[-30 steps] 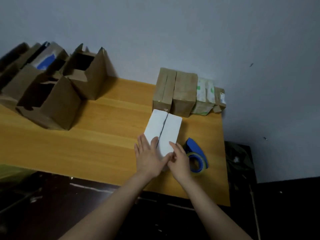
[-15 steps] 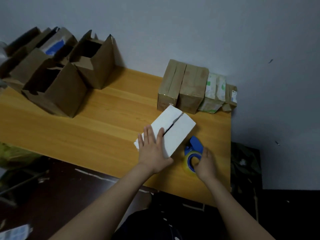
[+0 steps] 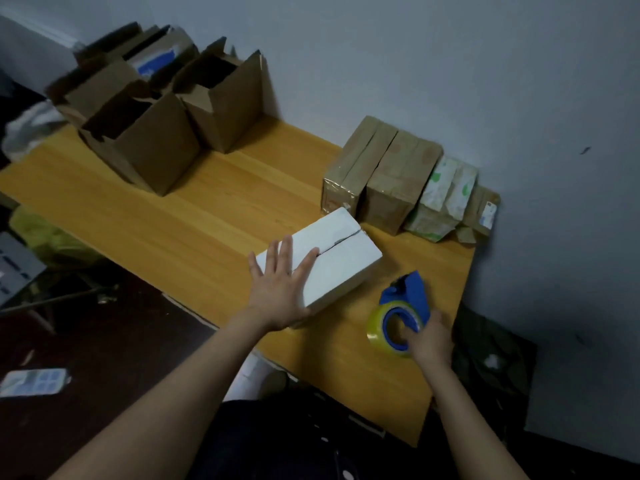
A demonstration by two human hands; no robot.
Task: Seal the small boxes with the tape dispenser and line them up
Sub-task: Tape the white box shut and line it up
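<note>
Left hand (image 3: 278, 292) lies flat, fingers spread, on the white box (image 3: 343, 268) on the table (image 3: 207, 202). Just right of the box, the right hand (image 3: 429, 341) grips the dispenser (image 3: 398, 317). The seam looks untaped; tape should run straight along it, flaps pressed shut.

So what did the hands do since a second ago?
The right hand left the white box, moved right and gripped the tape dispenser. The box turned clockwise under the left hand, which stays flat on it. The row of sealed boxes stayed put.
</note>
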